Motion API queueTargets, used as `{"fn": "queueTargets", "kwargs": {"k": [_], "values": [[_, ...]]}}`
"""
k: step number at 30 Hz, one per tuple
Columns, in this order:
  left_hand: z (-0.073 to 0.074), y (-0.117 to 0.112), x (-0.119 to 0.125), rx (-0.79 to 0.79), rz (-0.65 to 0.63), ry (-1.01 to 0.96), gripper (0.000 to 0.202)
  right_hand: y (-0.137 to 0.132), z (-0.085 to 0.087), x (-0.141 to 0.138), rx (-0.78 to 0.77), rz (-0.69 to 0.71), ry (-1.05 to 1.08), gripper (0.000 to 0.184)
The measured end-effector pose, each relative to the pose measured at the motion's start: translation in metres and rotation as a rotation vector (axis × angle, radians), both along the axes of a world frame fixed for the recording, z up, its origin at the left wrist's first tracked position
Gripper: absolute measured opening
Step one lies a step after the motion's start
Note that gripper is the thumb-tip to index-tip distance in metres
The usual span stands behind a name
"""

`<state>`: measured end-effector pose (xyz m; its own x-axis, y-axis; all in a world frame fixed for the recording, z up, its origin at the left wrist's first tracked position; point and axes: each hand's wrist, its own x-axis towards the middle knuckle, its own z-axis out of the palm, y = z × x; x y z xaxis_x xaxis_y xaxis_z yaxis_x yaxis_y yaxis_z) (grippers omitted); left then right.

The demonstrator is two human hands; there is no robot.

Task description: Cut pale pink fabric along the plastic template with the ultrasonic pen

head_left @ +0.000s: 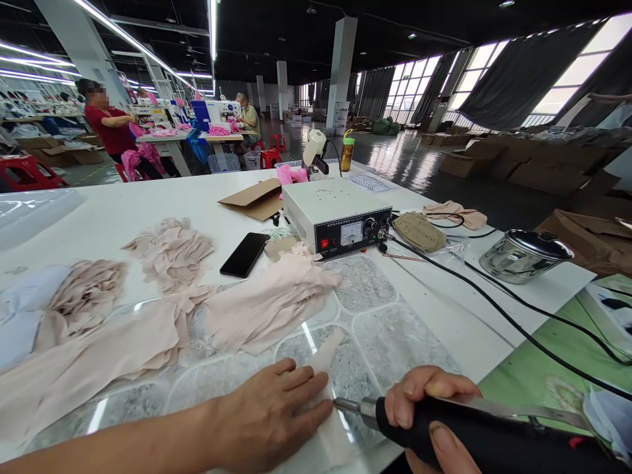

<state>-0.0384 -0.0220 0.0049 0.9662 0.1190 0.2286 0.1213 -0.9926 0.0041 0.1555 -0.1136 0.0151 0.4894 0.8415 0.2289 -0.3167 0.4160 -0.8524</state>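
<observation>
Fabric strip (pixel 326 355), pale pink, lies flat under the spread fingers of the left hand (pixel 269 418), pressed onto the glass (pixel 395 336). Just right of those fingertips the black tool (pixel 494 441) touches it with its metal tip, the right hand (pixel 424 408) wrapped closed round the handle. Beyond the hands lies a fabric pile (pixel 269 299).

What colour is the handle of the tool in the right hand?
The handle is black, clearest in the head view.

Dim factory hall: white pillars (pixel 342 62), curtained windows (pixel 494 72), ceiling strip lights (pixel 212 26), glossy floor (pixel 399 158)
</observation>
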Motion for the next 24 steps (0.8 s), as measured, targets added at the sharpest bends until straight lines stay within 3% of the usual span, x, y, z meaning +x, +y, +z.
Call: {"fn": "queueTargets", "kwargs": {"k": [10,24], "values": [[-0.001,-0.001,-0.001,-0.031,0.025,-0.009,0.029,0.004,-0.013,0.013,0.082,0.100,-0.059,0.005],[-0.003,-0.001,-0.002,-0.025,0.028,0.017,0.030,0.014,-0.014,0.006,0.110,0.008,-0.098,0.007]]}}
